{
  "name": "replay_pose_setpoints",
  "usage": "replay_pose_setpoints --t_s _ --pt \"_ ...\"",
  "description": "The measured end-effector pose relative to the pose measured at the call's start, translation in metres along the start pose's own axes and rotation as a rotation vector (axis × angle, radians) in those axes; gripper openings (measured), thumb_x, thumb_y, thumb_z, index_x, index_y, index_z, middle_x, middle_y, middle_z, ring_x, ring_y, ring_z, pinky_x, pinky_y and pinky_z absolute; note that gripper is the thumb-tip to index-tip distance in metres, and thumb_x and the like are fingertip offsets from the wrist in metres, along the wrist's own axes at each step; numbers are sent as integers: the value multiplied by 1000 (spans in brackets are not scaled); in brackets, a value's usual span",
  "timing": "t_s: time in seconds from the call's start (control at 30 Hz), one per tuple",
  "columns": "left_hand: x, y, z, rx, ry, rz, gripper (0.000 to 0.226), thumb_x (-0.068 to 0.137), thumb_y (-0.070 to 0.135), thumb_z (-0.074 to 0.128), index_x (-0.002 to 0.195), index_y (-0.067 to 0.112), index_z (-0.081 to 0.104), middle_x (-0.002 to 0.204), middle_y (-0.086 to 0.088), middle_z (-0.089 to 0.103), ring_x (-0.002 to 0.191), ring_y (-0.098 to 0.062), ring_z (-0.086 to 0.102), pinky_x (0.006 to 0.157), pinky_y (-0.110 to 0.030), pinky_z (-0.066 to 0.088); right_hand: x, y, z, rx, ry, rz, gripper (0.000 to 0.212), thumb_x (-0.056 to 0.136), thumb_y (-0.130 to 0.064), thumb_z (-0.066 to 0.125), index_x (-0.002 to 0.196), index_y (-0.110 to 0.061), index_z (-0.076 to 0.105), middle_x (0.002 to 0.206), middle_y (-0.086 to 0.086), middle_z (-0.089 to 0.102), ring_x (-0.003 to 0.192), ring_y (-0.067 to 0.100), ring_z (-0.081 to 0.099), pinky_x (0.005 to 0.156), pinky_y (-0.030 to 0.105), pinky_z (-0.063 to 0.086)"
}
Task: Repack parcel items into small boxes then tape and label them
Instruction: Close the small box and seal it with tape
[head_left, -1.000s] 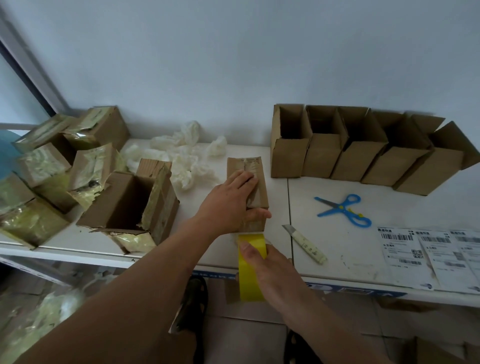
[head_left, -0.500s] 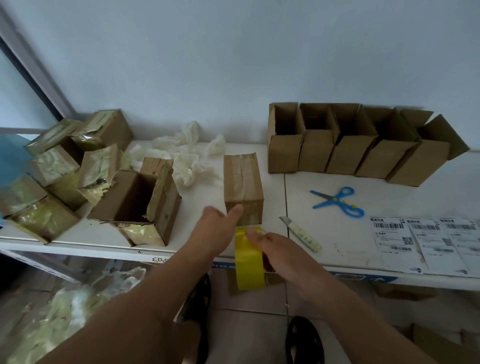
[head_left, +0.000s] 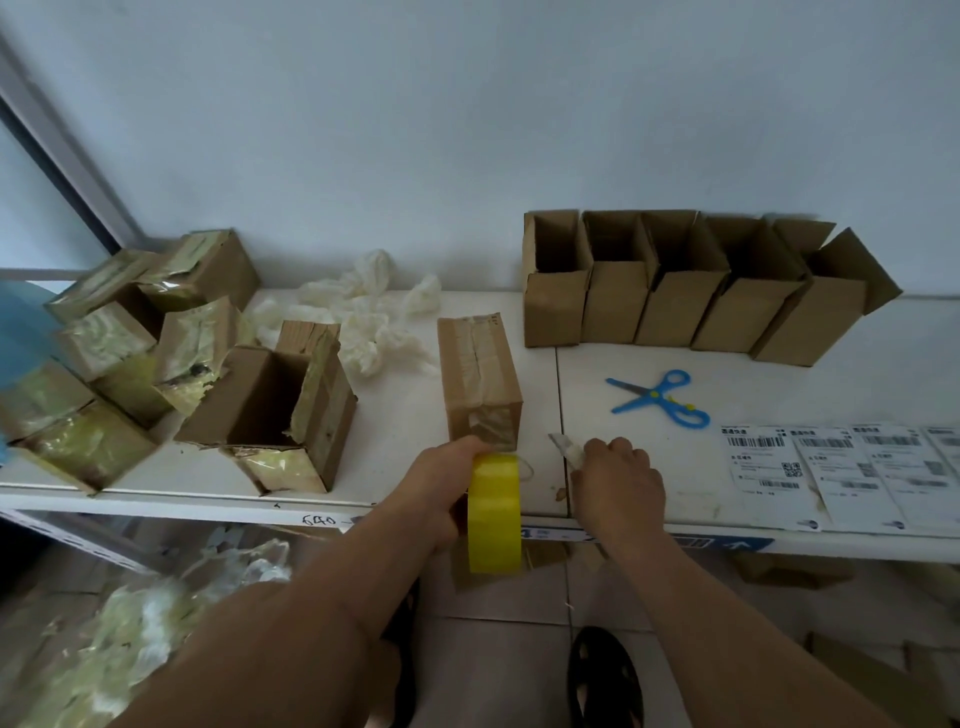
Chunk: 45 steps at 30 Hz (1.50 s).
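Note:
A small closed cardboard box (head_left: 478, 376) with clear tape along its top stands in the middle of the white table (head_left: 405, 441). Just in front of it, at the table's front edge, my left hand (head_left: 436, 493) holds a yellow tape roll (head_left: 493, 512) upright; a tape strip seems to run from the roll up to the box's near face. My right hand (head_left: 618, 480) is curled over a utility knife (head_left: 566, 447), whose tip pokes out to the left of my fingers.
Several open small boxes (head_left: 670, 306) line the back right. Blue scissors (head_left: 660, 397) and shipping labels (head_left: 841, 473) lie on the right. An opened parcel box (head_left: 270, 410), yellow-taped boxes (head_left: 119, 353) and crumpled white packing (head_left: 363, 317) fill the left.
My left hand came off the box top and took over the tape roll. My right hand let the roll go and moved right onto the utility knife.

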<state>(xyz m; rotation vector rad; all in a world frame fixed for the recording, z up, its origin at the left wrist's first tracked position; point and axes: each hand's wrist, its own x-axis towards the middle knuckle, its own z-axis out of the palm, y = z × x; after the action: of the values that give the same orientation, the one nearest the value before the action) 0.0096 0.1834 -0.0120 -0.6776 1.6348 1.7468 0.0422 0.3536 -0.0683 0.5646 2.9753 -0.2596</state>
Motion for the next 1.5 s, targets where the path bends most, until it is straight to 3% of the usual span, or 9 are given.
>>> replay_pose_setpoints --t_s 0.17,0.3,0.4,0.57,0.77,1.07,1.23,1.37,1.5 --pt "1 -2 1 -5 41 16 26 89 24 65 111 9 62 105 -22 66 95 -38 68 84 -54 56 6 -3 -4 195 -79 76 21 95 -19 49 113 -12 57 114 10 54 102 25 51 77 33 41" --pt "0 -3 2 -37 45 27 23 91 22 62 111 10 62 114 -23 66 100 -39 67 82 -53 57 1 -9 -37 276 78 16 18 99 -29 44 104 -17 57 87 0 54 75 16 51 60 31 40" --pt "3 -3 5 -36 47 53 22 92 21 59 112 11 61 108 -21 68 94 -36 69 79 -49 59 -12 -13 -66 358 135 -173 15 100 -33 46 107 -26 58 77 -7 57 67 10 53 55 26 37" --pt "5 -2 6 -54 12 80 15 93 14 57 106 10 62 63 -8 71 55 -22 69 52 -31 55 -27 -21 -73 363 124 -379 23 98 -31 54 115 -31 69 97 -7 51 83 8 53 72 22 43" --pt "11 -4 8 -28 67 108 20 92 19 58 109 12 64 97 -16 69 82 -31 70 66 -39 59 -19 -28 -64 260 157 -391 26 99 -33 53 120 -33 68 97 -11 44 82 6 50 68 19 36" --pt "14 -1 2 -64 11 105 22 91 16 61 112 11 64 82 -14 73 73 -30 72 63 -41 60 -3 -14 -51 131 109 -316 25 99 -30 52 116 -26 70 108 -3 48 94 13 53 77 29 48" --pt "11 -1 2 -69 -46 103 19 93 13 59 111 10 61 60 -8 70 52 -22 68 51 -33 56 13 4 -32 131 44 -228 26 100 -29 51 118 -22 69 102 -1 42 89 14 51 74 22 38" --pt "11 -2 2 -66 -39 109 20 90 15 64 110 12 64 74 -11 72 62 -25 70 57 -35 58 22 8 -20 190 -12 -172 36 100 -33 51 132 -21 60 125 5 48 113 21 51 94 30 41" --pt "13 -2 0 -66 -13 118 21 91 18 63 112 14 64 94 -17 72 81 -32 71 67 -41 60 30 -3 -25 211 120 -214 38 99 -42 47 133 -30 57 143 -3 47 132 20 40 109 41 31"
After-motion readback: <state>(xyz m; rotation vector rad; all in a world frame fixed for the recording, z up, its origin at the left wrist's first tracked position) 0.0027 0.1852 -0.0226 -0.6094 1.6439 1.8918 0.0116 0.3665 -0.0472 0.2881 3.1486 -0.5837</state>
